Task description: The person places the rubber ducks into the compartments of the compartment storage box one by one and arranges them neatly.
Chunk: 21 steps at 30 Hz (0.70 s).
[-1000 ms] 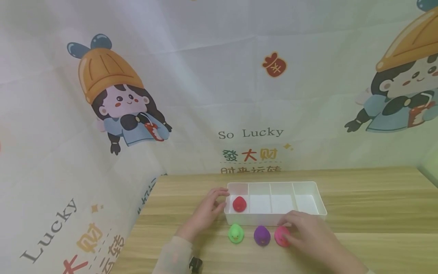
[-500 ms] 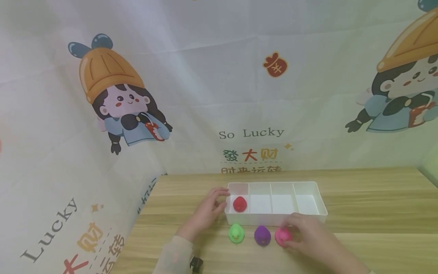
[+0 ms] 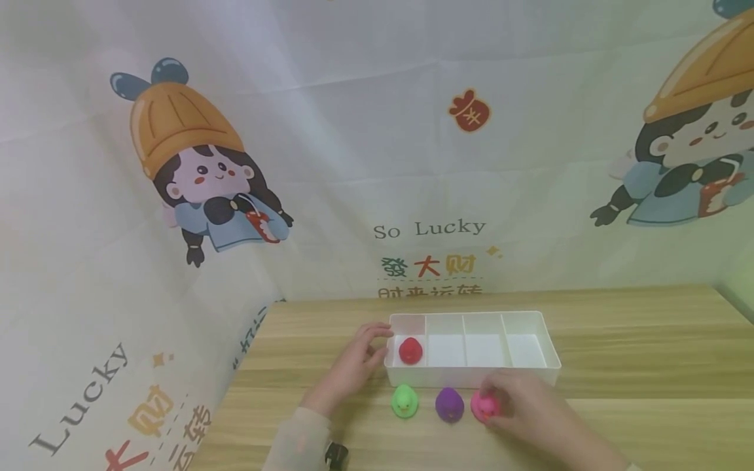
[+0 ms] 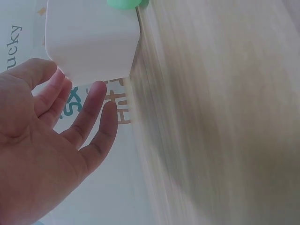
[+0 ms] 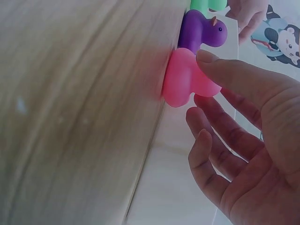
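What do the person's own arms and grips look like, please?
The left sleeve is pale cream and ends near the wrist; only a sliver of the right sleeve, also pale, shows. The left grip and right grip are bare, with no gloves or rings visible.

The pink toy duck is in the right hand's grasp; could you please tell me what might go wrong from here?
The pink toy duck might slip, since the right hand holds it clear of the palm. The purple toy duck sits close beside it and could get nudged. The white four-compartment tray might shift if bumped, as the left hand only touches its end.
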{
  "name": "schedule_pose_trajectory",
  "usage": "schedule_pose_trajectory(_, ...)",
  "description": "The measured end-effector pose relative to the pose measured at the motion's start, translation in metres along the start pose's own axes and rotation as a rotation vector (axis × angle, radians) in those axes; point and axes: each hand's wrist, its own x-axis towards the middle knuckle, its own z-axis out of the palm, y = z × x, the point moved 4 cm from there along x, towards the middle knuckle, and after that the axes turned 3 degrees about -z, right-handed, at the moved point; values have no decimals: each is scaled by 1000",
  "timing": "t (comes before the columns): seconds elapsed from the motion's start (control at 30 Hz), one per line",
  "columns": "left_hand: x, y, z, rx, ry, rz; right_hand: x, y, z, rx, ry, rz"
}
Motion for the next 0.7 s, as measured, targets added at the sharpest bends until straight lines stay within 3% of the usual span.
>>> schedule_pose_trajectory(0.7,1,-1,-1,13,8,13,3,-3,-3,-58,-6,63)
